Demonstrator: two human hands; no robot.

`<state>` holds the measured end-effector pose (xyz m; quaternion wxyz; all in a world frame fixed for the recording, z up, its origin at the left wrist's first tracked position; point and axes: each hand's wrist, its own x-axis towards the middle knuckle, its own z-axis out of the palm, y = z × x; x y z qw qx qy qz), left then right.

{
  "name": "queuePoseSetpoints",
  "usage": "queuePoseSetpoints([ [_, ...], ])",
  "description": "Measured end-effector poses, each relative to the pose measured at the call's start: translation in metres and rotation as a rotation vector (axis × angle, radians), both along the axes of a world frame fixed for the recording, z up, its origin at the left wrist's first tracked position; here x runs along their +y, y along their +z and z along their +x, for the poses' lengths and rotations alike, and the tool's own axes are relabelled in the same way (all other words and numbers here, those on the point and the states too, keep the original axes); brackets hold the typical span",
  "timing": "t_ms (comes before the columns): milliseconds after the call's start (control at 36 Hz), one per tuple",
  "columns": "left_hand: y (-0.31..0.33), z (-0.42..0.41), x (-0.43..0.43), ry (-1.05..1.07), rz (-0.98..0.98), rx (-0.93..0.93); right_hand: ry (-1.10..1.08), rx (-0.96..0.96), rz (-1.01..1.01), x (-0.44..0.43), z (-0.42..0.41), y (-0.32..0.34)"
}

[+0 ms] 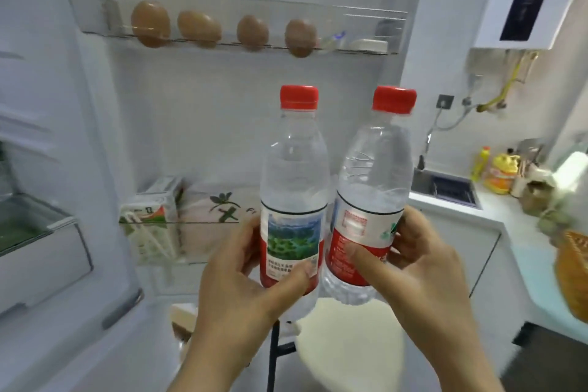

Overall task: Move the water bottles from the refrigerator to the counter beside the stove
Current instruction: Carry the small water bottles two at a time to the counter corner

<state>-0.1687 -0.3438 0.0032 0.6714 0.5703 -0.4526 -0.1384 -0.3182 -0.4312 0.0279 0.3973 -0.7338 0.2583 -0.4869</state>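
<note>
Two clear water bottles with red caps and red-and-white labels are held up in front of the open refrigerator door (222,124). My left hand (241,283) grips the left bottle (294,175) around its label; that bottle stands upright. My right hand (423,267) grips the right bottle (375,178) around its label; it leans slightly to the right. The two bottles touch side by side near their labels. The counter (509,219) lies to the right.
The upper door shelf (241,41) holds several brown eggs. A lower door shelf carries a carton (149,219) and a pale packet. On the right counter are a sink (445,188), yellow bottles (499,172) and an orange basket (572,274). A stool (346,347) stands below my hands.
</note>
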Motion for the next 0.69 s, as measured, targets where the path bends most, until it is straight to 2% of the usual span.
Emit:
queuePoseSetpoints([
  [139, -0.002, -0.063, -0.038, -0.085, 0.013, -0.06, -0.119, -0.017, 0.01, -0.021, -0.072, 0.001],
  [361, -0.003, -0.153, -0.083, -0.313, 0.054, -0.011, -0.331, 0.036, 0.052, -0.039, -0.172, -0.008],
  [694, -0.005, -0.243, -0.148, -0.666, 0.077, -0.018, -0.692, 0.019, 0.087, -0.048, -0.267, -0.014],
])
